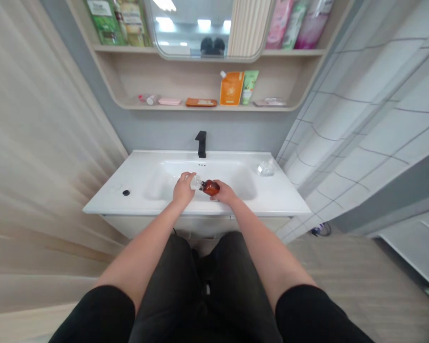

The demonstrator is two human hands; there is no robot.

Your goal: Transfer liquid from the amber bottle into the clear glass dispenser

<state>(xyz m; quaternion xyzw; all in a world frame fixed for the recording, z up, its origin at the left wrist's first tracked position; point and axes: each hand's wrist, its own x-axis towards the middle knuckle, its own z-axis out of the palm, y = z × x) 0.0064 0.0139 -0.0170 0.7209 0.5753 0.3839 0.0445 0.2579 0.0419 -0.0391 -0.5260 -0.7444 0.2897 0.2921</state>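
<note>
Above the white sink basin [200, 174], my left hand [183, 189] grips a small transparent bottle [196, 182]. My right hand [224, 193] holds an amber bottle [210, 187] on its side, with its neck towards the transparent one. The two bottles meet or nearly meet at their tips; at this size I cannot tell which. My fingers hide part of each bottle.
A black faucet [200, 144] rises behind the basin. A transparent item [266, 167] lies on the counter's right, and a small black object [126, 193] on its left. Packets and tubes stand on the shelves [214, 107] above. A curtain hangs left; a tiled wall stands right.
</note>
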